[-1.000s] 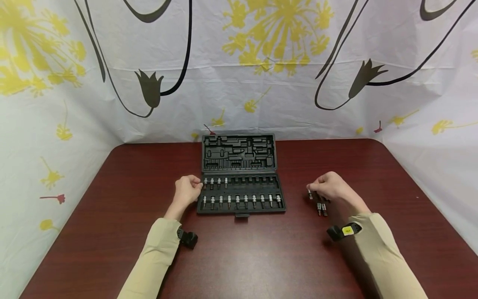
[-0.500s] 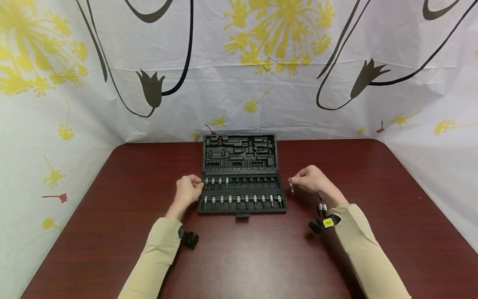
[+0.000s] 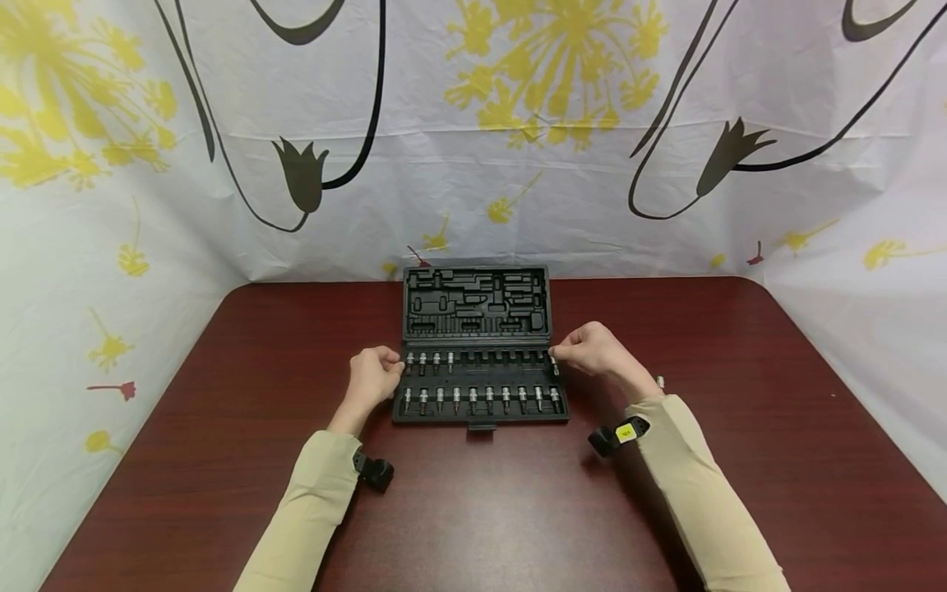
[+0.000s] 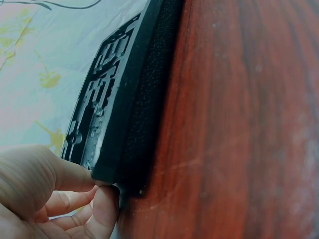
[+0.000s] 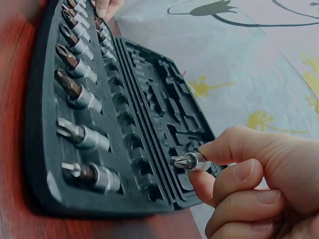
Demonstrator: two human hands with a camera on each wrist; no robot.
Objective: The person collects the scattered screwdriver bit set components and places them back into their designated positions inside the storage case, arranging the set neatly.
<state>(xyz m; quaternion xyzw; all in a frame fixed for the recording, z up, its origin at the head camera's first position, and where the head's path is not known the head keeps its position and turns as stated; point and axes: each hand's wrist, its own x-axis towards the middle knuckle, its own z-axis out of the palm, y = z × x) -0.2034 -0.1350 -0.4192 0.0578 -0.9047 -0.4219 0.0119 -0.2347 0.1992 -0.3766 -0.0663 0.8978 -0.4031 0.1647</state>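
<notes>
A black tool case (image 3: 473, 381) lies open on the table, its moulded lid (image 3: 477, 302) leaning back toward the cloth. Chrome bit sockets (image 5: 94, 139) fill its front row. In the back row several stand at the left, and bare slots (image 5: 132, 139) run toward the right. My left hand (image 3: 372, 380) pinches the case's left edge between thumb and fingers, close up in the left wrist view. Between right thumb and index finger I hold a cross-tipped bit socket (image 5: 192, 162). That right hand (image 3: 595, 352) is over the right end of the back row, the tip pointing toward the case.
A small metal piece (image 3: 661, 381) shows beside my right wrist on the dark red table (image 3: 481, 510); the forearm covers the spot where other loose sockets lay. Behind the table hangs a white cloth (image 3: 414, 205) printed with flowers.
My right hand has moved left from the loose sockets to the case's right end, carrying the bit socket. The left hand keeps its grip on the case edge.
</notes>
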